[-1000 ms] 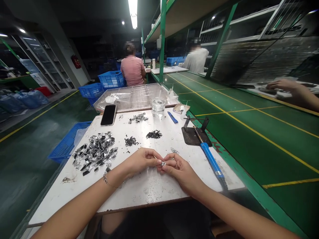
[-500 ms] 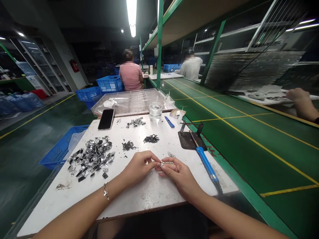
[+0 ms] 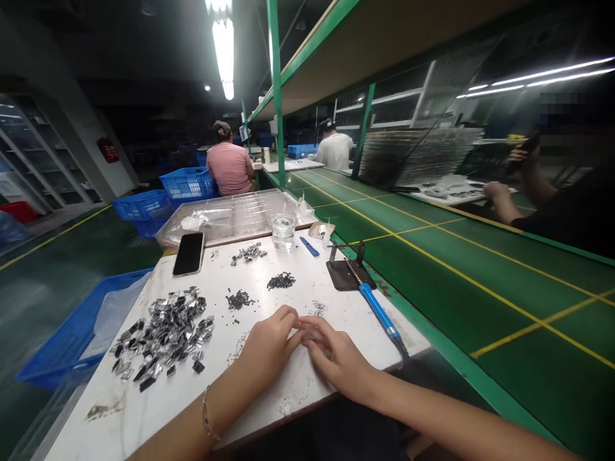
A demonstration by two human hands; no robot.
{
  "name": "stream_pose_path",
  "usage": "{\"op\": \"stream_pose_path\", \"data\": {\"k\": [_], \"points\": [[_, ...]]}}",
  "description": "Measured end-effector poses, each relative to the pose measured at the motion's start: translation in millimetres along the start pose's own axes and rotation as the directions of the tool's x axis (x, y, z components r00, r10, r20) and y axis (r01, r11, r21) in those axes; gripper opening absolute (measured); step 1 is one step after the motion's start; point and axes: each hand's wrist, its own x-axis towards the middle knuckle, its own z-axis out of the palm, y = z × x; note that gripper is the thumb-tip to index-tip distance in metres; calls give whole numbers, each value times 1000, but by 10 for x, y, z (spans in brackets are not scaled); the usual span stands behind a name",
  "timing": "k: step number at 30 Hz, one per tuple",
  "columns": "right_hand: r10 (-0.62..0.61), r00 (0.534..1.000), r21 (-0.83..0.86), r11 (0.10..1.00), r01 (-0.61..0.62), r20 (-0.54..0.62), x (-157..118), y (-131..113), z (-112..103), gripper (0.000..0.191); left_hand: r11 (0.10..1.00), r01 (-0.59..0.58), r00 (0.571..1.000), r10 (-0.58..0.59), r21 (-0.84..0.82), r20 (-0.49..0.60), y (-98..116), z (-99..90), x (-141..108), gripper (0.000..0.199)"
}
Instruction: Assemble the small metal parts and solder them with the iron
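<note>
White worktable point(image 3: 250, 403) fills the lower left of the frame, a big heap of silver-and-black metal clips point(image 3: 163, 333) at centre left. Left hand point(image 3: 269, 346) and right hand point(image 3: 336, 358) meet fingertip to fingertip low in the centre; whatever they pinch is hidden. Blue-handled soldering iron point(image 3: 377, 310) lies right of them.

Dim hall, glaring ceiling tube light point(image 3: 223, 48), wide-angle edge distortion, soft motion blur.
</note>
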Motion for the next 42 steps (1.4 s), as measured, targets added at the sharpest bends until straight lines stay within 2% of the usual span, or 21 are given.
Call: {"op": "stream_pose_path", "data": {"k": [2,4,7,9,10,12,13,14,15,18,21,24,26,28,31,33,34,35,36,39,42], "points": [[-103,995,-160,982,101,-5,-10,-1,2,40,999,-29,998,31,41,-50,11,17,-14,5],[-162,987,-237,959,157,-1,-31,-6,-2,43,995,-66,989,76,80,-129,23,60,-42,7],[-241,968,-375,893,250,72,-81,-64,-50,48,982,-138,960,165,129,-226,53,144,-103,13],[-282,945,-555,766,325,164,-111,-140,-144,51,984,-163,953,177,76,-247,80,173,-136,13],[-274,940,-670,661,339,205,-121,-184,-216,51,989,-146,961,143,4,-238,92,170,-143,11],[-192,955,-863,416,287,225,-131,-266,-412,49,971,-37,988,0,-237,-155,106,129,-133,6],[-137,969,-927,291,237,205,-134,-298,-529,47,921,44,993,-82,-388,-82,106,94,-117,7],[-90,980,-961,200,192,177,-138,-317,-652,44,832,124,989,-149,-540,-2,99,53,-95,10],[-64,986,-975,147,164,157,-145,-321,-774,42,716,193,978,-195,-671,73,85,9,-69,14],[-22,990,-989,41,143,142,-184,-223,-1072,41,372,280,945,-270,-885,185,14,-106,4,24],[-46,980,-981,-13,192,192,-219,-3,-1240,36,149,265,930,-299,-953,212,-63,-169,42,31],[-142,944,-954,-6,301,299,-221,186,-1357,27,16,214,936,-288,-977,201,-108,-184,44,31],[-238,902,-927,19,375,360,-217,223,-1428,23,-15,189,941,-282,-982,185,-119,-182,38,30],[-366,856,-908,58,414,366,-217,175,-1472,19,-23,175,945,-275,-984,174,-122,-177,33,30],[-626,744,-872,205,445,232,-226,-44,-1429,12,-13,170,950,-264,-985,168,-130,-164,31,28],[-737,675,-803,379,461,40,-235,-262,-1323,31,-11,161,952,-263,-987,158,-141,-150,35,26],[-733,679,-765,456,455,-32,-240,-378,-1254,37,-11,154,953,-264,-988,152,-148,-142,38,25],[-704,705,-704,546,454,-91,-245,-493,-1181,41,-14,148,953,-265,-989,147,-154,-134,41,24],[-675,718,-565,663,492,-168,-250,-599,-1107,43,-17,147,953,-265,-989,146,-160,-126,44,24],[-643,739,-376,747,549,-199,-262,-833,-919,41,-16,162,949,-273,-987,160,-169,-109,48,22],[-620,767,-363,761,537,-164,-262,-926,-802,26,8,189,944,-277,-982,179,-161,-102,44,22]]}}
